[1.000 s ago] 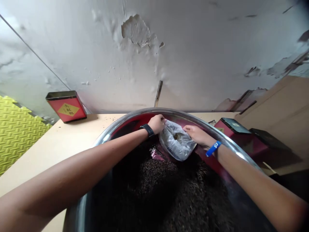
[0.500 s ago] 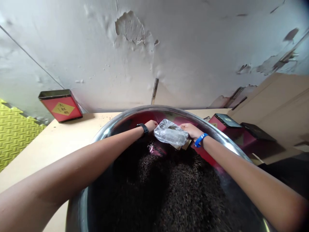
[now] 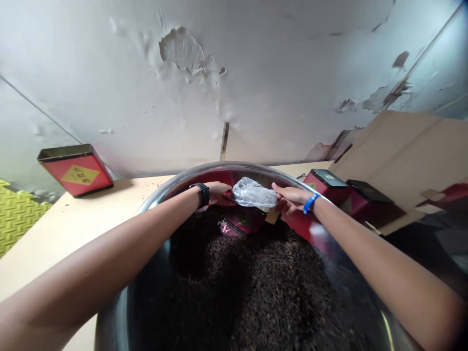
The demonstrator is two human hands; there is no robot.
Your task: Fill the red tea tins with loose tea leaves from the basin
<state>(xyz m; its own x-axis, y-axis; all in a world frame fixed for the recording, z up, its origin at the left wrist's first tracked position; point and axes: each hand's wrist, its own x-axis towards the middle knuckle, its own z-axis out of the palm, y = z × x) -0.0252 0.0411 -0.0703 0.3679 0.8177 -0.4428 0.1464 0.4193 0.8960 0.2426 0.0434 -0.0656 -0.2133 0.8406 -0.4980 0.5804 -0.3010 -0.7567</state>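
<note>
A clear plastic bag (image 3: 254,193) is spread over the top of a dark red tin (image 3: 248,220) that stands in a big metal bowl (image 3: 175,183). Dark loose tea leaves (image 3: 278,273) fill much of the bowl. My left hand (image 3: 220,193), with a black wristband, is closed at the bag's left edge, its fingertips partly hidden. On the opposite side my right hand (image 3: 290,197), wearing a blue band, grips the bag's right edge with the thumb on top and fingers below. A tan flap (image 3: 272,215) shows under the bag near my right fingers.
An open red tin (image 3: 78,173) with a yellow diamond label stands on the pale table (image 3: 120,204) at left. Two more red tins (image 3: 327,185) are at right, near a cardboard sheet (image 3: 409,156). A peeling wall (image 3: 256,97) rises behind the bowl. Yellow mat (image 3: 18,214) lies far left.
The view has shifted a little to the right. Both hands have moved lower around the bag's sides, and the bag now sits lower and flatter, with more of the tin showing.
</note>
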